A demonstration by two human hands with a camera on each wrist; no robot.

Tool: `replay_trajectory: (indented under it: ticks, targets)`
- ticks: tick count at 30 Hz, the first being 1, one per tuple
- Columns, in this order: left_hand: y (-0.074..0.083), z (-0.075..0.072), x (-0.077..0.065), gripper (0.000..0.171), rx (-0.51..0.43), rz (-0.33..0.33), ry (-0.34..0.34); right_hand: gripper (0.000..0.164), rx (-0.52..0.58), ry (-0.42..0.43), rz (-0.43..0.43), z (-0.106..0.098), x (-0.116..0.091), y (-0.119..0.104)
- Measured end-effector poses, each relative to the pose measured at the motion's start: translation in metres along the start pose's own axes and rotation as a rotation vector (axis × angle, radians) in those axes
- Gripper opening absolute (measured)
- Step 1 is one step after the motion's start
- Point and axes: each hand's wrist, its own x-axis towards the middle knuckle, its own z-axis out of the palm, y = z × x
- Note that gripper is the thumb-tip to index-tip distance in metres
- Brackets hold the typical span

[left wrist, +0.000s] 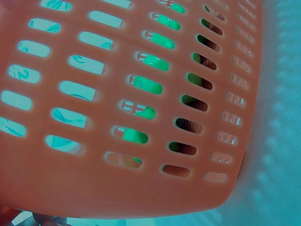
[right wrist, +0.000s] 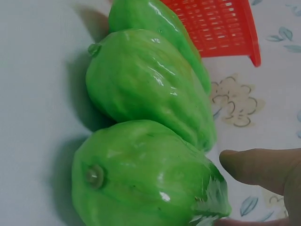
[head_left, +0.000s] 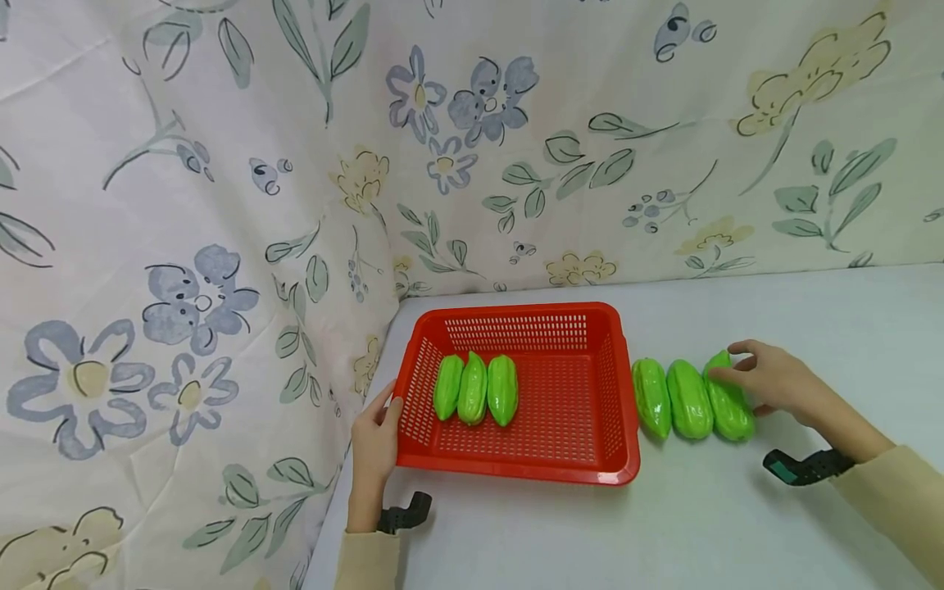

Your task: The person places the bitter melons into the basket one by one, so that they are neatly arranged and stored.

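My left hand (head_left: 374, 442) grips the left rim of a red plastic basket (head_left: 516, 474), thumb over the edge. In the left wrist view the slotted basket wall (left wrist: 94, 183) fills most of the picture. Inside the basket, three glossy green papayas (head_left: 473, 392) lie side by side toward the left. Three more lie in a row on the table, just right of the basket. My right hand (head_left: 783, 383) has its thumb and fingers about the upper end of the rightmost papaya (head_left: 732, 414); the right wrist view shows the thumb (right wrist: 254, 165) near this papaya's tip (right wrist: 146, 174).
The basket stands on a white table (head_left: 531, 541). A floral cloth (head_left: 472, 213) hangs behind the table and along its left side. Both wrists wear dark straps (head_left: 811, 467). Between the basket and the rightmost papaya lie a middle papaya (head_left: 690, 401) and a left one (head_left: 652, 399).
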Motion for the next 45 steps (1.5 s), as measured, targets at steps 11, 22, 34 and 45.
replay_trajectory:
  ticks: [11,22,34,45]
  targets:
    - [0.0,0.001,0.0,0.045,-0.016,0.006,0.007,0.093,-0.019,-0.023,0.005,0.005,-0.003,-0.002]
    - [0.0,0.0,0.0,0.046,-0.039,-0.003,-0.012,0.092,-0.018,-0.026,0.009,0.005,-0.003,0.0]
    - [0.0,0.0,0.0,0.045,-0.024,-0.001,-0.006,0.092,0.025,-0.003,-0.039,-0.018,-0.007,-0.013]
    - [0.001,0.0,-0.001,0.045,-0.007,-0.002,-0.004,0.094,0.088,0.045,-0.075,-0.054,-0.021,-0.038]
